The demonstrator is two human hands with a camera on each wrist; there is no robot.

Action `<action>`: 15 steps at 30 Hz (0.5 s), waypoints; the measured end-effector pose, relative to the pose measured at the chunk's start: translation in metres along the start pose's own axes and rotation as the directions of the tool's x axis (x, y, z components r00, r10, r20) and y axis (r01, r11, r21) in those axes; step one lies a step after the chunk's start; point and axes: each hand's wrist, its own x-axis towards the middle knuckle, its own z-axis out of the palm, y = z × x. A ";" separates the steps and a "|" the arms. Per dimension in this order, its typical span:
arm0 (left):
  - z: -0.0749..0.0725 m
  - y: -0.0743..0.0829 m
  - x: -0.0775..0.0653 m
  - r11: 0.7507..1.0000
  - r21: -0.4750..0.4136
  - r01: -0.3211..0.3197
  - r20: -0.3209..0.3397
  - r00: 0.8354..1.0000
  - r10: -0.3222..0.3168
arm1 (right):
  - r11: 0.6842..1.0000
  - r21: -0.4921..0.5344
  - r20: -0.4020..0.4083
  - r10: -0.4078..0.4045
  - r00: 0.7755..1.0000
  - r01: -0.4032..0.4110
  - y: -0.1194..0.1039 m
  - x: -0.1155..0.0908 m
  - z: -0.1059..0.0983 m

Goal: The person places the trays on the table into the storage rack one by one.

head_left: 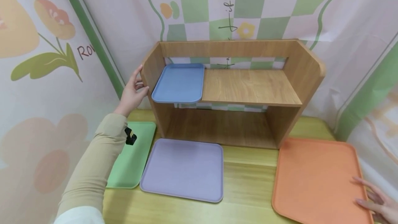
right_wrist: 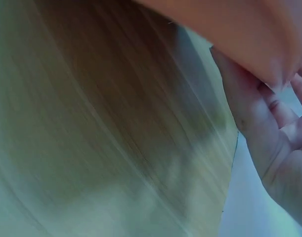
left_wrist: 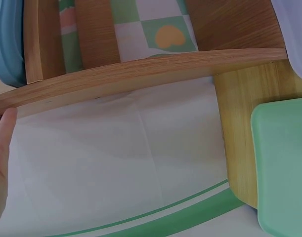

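My left hand (head_left: 132, 94) touches the outer front edge of the left side panel of a wooden two-tier shelf (head_left: 252, 85). In the left wrist view, the left fingertips (left_wrist: 10, 116) meet that panel's edge. A blue tray (head_left: 178, 83) lies on the left part of the upper board. My right hand (head_left: 380, 203) grips the right edge of an orange tray (head_left: 317, 179), fingers over its top surface. The right wrist view shows part of the hand (right_wrist: 269, 143) below the tray edge (right_wrist: 230, 29), with the tray raised above the tabletop there.
A purple tray (head_left: 183, 170) lies on the wooden table (head_left: 248, 189) before the shelf. A green tray (head_left: 133, 158) sits to its left, partly behind the left sleeve (head_left: 93, 168). Patterned cloth (head_left: 192, 6) hangs behind and at both sides.
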 end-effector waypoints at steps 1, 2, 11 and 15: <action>0.000 0.000 0.000 1.000 -0.004 0.000 0.002 1.000 0.000 | 1.000 0.002 -0.006 -0.018 1.000 0.018 0.001 -0.001 0.000; 0.001 0.000 0.000 1.000 -0.006 0.000 0.003 1.000 0.000 | 0.999 0.003 -0.011 -0.038 0.999 0.038 0.003 -0.001 0.000; 0.001 0.000 -0.001 1.000 -0.001 0.006 0.003 1.000 -0.006 | 0.928 0.091 0.009 -0.362 0.932 0.360 0.019 -0.001 -0.005; 0.000 0.000 -0.002 1.000 -0.002 0.008 0.002 1.000 -0.008 | 0.859 0.091 -0.004 -0.506 0.862 0.504 0.025 0.001 -0.004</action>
